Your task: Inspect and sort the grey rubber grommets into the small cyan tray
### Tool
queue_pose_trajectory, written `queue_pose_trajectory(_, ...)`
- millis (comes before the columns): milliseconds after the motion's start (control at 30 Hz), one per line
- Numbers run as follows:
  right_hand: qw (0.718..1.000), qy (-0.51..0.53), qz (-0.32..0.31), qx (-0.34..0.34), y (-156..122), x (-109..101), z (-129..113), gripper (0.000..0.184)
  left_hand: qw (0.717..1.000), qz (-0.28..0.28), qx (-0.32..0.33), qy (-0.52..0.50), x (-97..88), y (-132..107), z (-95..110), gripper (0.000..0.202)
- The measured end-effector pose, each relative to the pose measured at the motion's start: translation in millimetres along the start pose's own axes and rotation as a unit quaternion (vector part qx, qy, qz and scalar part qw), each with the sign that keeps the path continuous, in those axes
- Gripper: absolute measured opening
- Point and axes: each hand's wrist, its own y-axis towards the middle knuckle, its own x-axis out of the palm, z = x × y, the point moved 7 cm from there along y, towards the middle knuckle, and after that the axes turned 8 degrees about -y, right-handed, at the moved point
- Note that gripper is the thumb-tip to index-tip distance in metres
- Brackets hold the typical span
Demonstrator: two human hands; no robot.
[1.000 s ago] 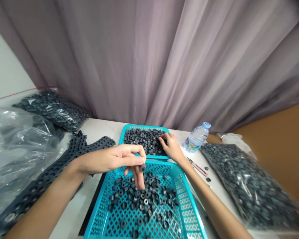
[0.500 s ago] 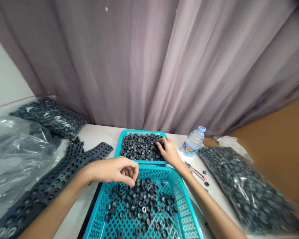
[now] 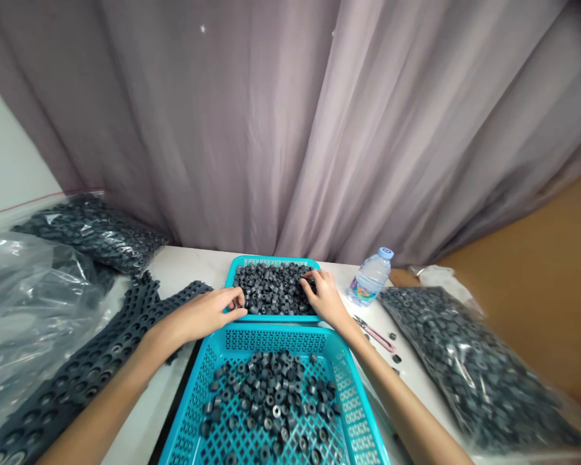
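Observation:
My left hand [image 3: 217, 309] is at the left side of the far turquoise basket [image 3: 272, 318], its fingers bent and the thumb apart from them. Small black ring-shaped pieces [image 3: 271, 287] fill that basket. At its right side my right hand [image 3: 325, 298] reaches in with curved, parted fingers; the fingertips are against the pieces. No piece shows clearly in either hand. Nearer to me stands a larger turquoise basket [image 3: 206, 361] with a looser scatter of the same black pieces [image 3: 275, 387] on its lattice floor.
Perforated black rubber strips [image 3: 101, 352] lie at left, beside clear plastic [image 3: 29, 290] and a bag of black pieces [image 3: 97, 229]. At right are a water bottle [image 3: 370, 279], pink-handled snips [image 3: 376, 334], several loose pieces and another full bag [image 3: 474, 368]. A curtain [image 3: 271, 129] hangs behind.
My left hand has moved away from above the near basket, forward and left to the far basket. My right hand stays at the far basket's right side. The view has shifted slightly.

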Motion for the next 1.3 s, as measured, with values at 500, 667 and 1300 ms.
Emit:
queue_pose_trajectory(500, 0.990, 0.131, 0.014, 0.049, 2, -16, 2, 0.027, 0.999, -0.008, 0.025, 0.024, 1.3, -1, 6, 0.032)
queue_pose_trajectory(667, 0.985, 0.161, -0.026, 0.049, 1, -22, -8, 0.026, 0.998, 0.019, 0.013, 0.060, -6.2, -17, 23, 0.033)
queue_pose_trajectory(1300, 0.931, 0.220, -0.263, -0.123, -5, -69, -91, 0.020, 0.974, 0.013, 0.077, 0.214, 22.3, -8, 47, 0.010)
